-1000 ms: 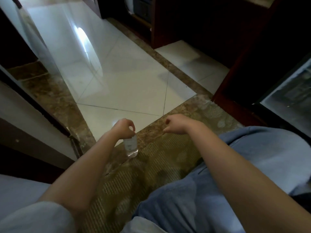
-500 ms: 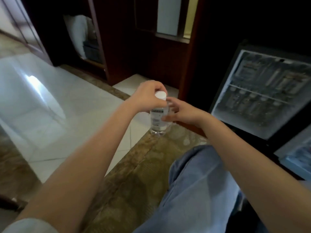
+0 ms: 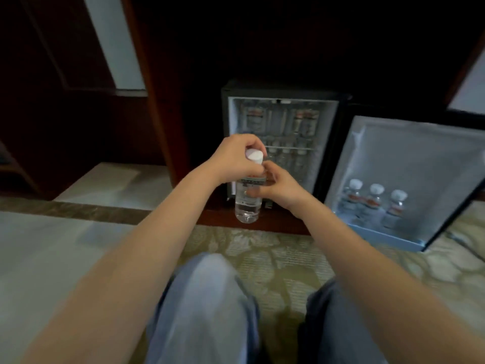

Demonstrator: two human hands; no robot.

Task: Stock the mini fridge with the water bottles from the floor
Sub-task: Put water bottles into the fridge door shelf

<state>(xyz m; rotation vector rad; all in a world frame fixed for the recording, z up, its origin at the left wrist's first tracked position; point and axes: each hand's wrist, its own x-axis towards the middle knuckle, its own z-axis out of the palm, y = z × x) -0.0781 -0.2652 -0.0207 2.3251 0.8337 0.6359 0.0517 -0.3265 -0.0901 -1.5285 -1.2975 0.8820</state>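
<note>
Holding a clear water bottle (image 3: 246, 207) upright in front of the open mini fridge (image 3: 328, 143), the person has both hands on it. The left hand (image 3: 233, 158) comes in from above, with its fingers curled round the neck just below the white cap (image 3: 254, 155). The right hand (image 3: 282, 187) grips the labelled middle of the bottle from the right, its fingers wrapped round the band. The bottle's lower part hangs free beneath both hands, and its base shows against the dark wooden ledge (image 3: 275, 222) under the fridge. Inside the fridge, rows of bottles (image 3: 301, 122) stand on an upper level and a lower one, too blurred to count. The fridge door (image 3: 420, 166) is swung wide to the right, and three capped bottles (image 3: 374, 199) stand side by side in its bottom shelf. The person's knees, in blue jeans (image 3: 207, 298), rise at the near edge over a patterned carpet (image 3: 275, 250). A pale tiled floor (image 3: 52, 248) lies to the left, and dark wooden panelling (image 3: 78, 122) stands behind it.
</note>
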